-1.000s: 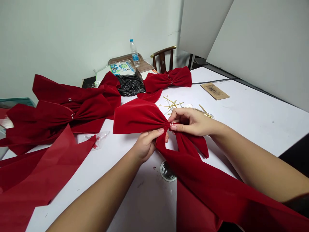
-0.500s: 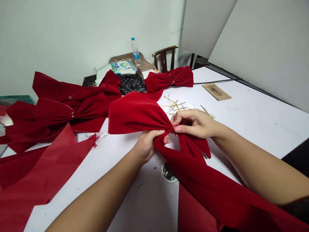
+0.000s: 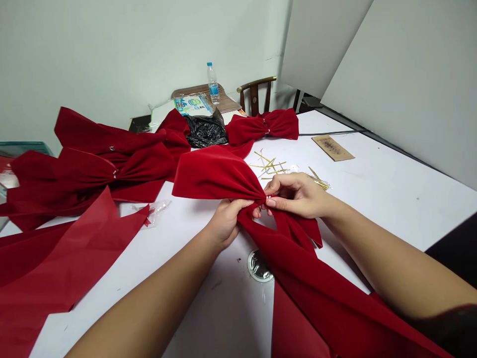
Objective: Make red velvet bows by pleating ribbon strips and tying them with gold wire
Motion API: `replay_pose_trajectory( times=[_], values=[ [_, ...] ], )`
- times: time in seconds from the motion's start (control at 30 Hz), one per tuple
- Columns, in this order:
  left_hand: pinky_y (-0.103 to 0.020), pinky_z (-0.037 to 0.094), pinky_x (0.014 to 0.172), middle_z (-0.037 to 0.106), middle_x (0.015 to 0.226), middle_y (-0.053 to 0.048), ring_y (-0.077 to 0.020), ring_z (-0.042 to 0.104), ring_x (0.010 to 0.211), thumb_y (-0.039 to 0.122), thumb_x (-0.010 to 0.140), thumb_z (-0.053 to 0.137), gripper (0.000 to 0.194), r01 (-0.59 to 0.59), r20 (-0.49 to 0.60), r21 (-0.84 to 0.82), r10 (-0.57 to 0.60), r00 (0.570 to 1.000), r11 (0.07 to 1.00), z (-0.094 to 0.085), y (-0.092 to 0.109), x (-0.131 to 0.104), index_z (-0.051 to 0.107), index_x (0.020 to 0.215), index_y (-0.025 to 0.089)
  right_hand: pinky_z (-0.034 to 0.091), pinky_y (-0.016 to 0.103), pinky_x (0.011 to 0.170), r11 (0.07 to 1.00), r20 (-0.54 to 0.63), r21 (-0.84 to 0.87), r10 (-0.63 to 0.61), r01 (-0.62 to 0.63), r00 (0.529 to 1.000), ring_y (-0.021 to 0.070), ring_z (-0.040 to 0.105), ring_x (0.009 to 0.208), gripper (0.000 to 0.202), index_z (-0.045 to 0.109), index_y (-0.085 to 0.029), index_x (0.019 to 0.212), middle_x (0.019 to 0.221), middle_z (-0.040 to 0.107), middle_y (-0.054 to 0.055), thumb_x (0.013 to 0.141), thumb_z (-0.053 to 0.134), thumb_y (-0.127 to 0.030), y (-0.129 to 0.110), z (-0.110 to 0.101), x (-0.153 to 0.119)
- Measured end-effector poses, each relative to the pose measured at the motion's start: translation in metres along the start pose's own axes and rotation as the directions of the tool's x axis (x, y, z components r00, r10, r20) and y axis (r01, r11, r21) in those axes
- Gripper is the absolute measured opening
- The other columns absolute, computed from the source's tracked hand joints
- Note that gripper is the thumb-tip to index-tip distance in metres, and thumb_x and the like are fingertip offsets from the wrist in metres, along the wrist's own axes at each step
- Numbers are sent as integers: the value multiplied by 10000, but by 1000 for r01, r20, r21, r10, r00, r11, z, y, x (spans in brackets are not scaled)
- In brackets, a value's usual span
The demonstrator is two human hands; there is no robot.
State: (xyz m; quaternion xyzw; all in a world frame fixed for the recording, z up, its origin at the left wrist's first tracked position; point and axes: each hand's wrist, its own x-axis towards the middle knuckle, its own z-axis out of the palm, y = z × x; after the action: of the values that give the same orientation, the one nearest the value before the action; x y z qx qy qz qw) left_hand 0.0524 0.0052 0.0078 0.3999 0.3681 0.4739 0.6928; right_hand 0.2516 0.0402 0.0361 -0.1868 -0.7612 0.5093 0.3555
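A red velvet bow (image 3: 216,174) is held over the white table, gathered tightly at its middle, with long tails running toward the lower right. My left hand (image 3: 227,221) pinches the fabric just left of and below the gather, thumb on top. At the gather, the thumb and forefinger of my right hand (image 3: 290,195) are closed on the knot, where small pale beads (image 3: 268,198) show. Part of the fabric lies behind my right fingers, and their tips partly hide the knot.
Finished-looking red bows (image 3: 115,171) lie at the left, another (image 3: 263,125) at the back. Gold twist ties (image 3: 270,165), a brown card (image 3: 333,147), a black plastic bag (image 3: 206,130), a clear packet (image 3: 156,213) and a round table insert (image 3: 260,266) are around. A water bottle (image 3: 213,85) stands behind.
The bow's left loop has swung slightly, its lower edge now higher. Both hands keep their grip at the gather, with my right fingers shifted slightly. The view has moved a little.
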Motion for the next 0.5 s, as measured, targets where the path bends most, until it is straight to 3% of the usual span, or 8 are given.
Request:
replay_pose_trajectory(
  times=[0.2,0.4,0.5],
  values=[
    [-263,465,654,659,676,-68,-150,594,671,347,778,703,275,-30,35,41,28,999,999,-2,-2,-1,694,636,111,535,238,731,984,-7,-172,-37,35,999,124,692,774,231,546,-178,878,856,760,31,849,775,-182,-2,-1,0],
    [-279,505,617,705,720,-119,-198,669,679,574,873,663,495,-9,185,55,-1,983,998,-9,-4,2,714,771,93,519,250,633,987,-142,-118,95,-112,985,139,665,674,321,588,-170,845,755,722,28,800,847,-354,1,-4,1],
    [-275,510,517,687,708,-87,-190,660,600,660,884,632,535,-2,210,50,-8,978,999,-13,-8,4,672,843,128,517,250,591,987,-214,-123,71,-99,974,146,666,656,348,609,-175,837,767,712,41,790,857,-416,-16,-12,-1]
  ],
)
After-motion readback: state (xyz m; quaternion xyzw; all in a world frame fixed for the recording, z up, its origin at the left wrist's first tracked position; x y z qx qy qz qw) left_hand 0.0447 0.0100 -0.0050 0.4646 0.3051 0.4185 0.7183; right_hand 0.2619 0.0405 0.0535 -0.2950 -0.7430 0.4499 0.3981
